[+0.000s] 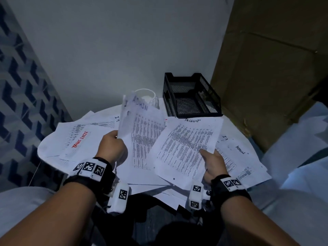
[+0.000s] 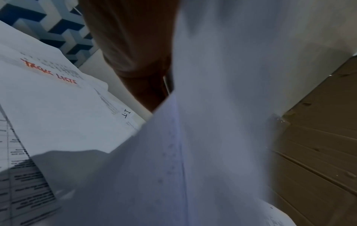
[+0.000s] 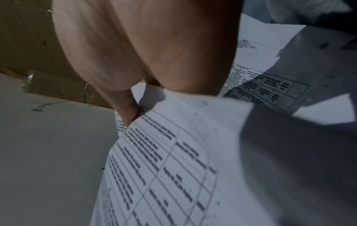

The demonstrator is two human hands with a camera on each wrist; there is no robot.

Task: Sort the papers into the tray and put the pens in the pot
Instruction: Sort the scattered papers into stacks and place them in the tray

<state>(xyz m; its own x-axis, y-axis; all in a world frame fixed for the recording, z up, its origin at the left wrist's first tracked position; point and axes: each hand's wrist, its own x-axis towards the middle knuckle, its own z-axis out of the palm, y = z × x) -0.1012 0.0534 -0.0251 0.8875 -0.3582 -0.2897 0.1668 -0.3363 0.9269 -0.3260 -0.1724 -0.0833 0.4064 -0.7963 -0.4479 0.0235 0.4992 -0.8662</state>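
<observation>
Two sheets are up off the pile: the left hand (image 1: 112, 146) pinches the side edge of the sheet headed ADMIN (image 1: 142, 128), which stands nearly upright, and the right hand (image 1: 212, 163) grips the lower corner of the sheet headed TASKLIST (image 1: 186, 144), thumb on top of the print. The black mesh tray (image 1: 192, 96), two-tiered and seemingly bare, stands at one o'clock from the hands, at the far edge of the bench (image 1: 229, 125). A clear pot (image 1: 147, 96) peeks out behind the ADMIN sheet at twelve o'clock; no pens can be made out, perhaps buried under paper. To do this well, read each heading before committing, square the sheet flat, and feed it short edge first into its tier. Loose papers (image 1: 71, 144) overhang the bench at nine, five and six o'clock, so sweeping motions risk sliding them off. The cardboard box (image 1: 275, 77) crowds the tray at three o'clock; approach from the front.
</observation>
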